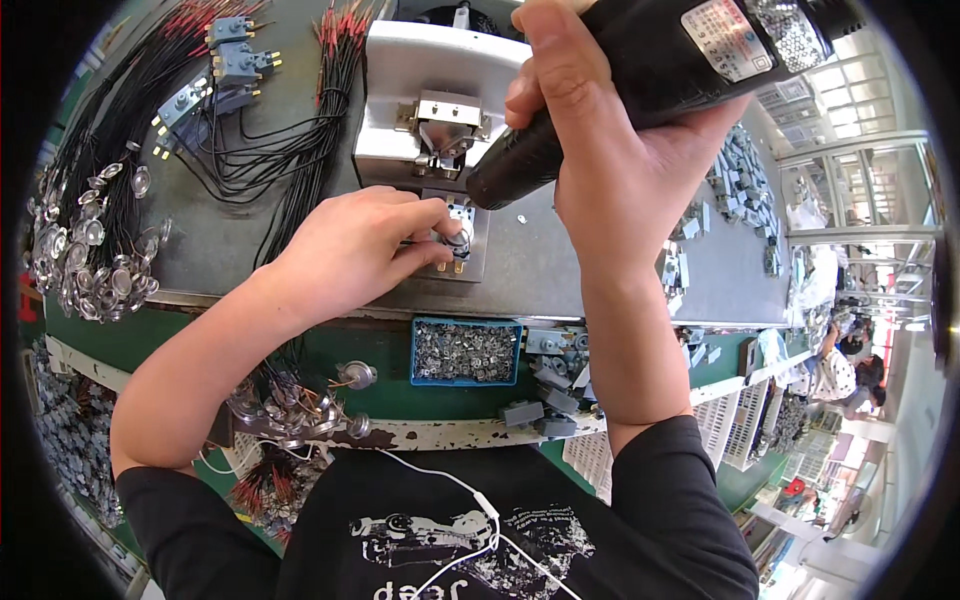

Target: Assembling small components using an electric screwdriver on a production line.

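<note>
My right hand [640, 150] is wrapped round a thick black power tool [620, 75], shaped like an electric screwdriver, with a label and a mesh patch near its rear. The tool tilts down to the left, its narrow nose beside a metal fixture [448, 125]. Under that fixture, my left hand [375, 245] pinches a small switch block [458, 250] with brass terminals on a metal base plate [475, 268]. My fingers partly cover the block, along with a silvery rounded part on it. Whether the tool's tip touches anything is hidden.
Black leads with red ends [340, 90] and metal discs [95, 240] lie at left, near several grey switches [235, 62]. A blue tray [415, 375] of small metal pieces sits at the near edge. More grey switches [745, 180] are piled at right. A white cable [485, 505] hangs over my shirt.
</note>
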`<state>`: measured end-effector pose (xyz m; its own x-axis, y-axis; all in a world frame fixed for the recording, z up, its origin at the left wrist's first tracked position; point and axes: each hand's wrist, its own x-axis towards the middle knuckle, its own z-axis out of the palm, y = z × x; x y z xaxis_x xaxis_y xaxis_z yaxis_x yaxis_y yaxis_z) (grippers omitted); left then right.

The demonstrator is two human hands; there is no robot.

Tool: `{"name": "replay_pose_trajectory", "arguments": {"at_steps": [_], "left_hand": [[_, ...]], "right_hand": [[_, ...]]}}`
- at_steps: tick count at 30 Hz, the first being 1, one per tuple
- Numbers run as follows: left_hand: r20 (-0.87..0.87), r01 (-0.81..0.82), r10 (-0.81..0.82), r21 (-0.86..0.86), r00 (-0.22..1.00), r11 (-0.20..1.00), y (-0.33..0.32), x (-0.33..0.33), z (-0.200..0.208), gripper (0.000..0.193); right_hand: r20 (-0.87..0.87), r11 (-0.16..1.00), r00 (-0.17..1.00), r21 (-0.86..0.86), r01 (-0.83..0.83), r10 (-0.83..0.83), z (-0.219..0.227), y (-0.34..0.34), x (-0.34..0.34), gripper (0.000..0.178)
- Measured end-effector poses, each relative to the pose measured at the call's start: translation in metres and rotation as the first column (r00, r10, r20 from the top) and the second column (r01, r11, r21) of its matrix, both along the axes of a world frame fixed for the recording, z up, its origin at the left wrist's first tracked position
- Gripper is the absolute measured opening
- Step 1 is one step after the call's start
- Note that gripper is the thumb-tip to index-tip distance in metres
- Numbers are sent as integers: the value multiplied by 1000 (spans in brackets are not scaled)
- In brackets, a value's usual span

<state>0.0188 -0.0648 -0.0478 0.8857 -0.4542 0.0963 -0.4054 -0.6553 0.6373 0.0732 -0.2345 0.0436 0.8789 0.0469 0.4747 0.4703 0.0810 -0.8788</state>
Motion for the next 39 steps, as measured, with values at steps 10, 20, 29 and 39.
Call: {"name": "replay_pose_trajectory", "arguments": {"at_steps": [10,20,29,39], "left_hand": [[-8,19,-19,6,1000,1000,0,1,-3,18],[95,6,0,-58,996,998,-1,-1,-7,24],[224,-1,19,-80,974,997,-3,-6,-21,28],[177,470,-579,421,796,775,-36,-49,-13,6]], "right_hand": [[75,992,990,-22,-122,123,-18,1,10,26],[173,986,971,-46,-160,165,-26,5,11,26],[63,972,980,128,-198,191,-20,19,-10,22],[27,994,994,-35,-102,103,6,4,8,62]]}}
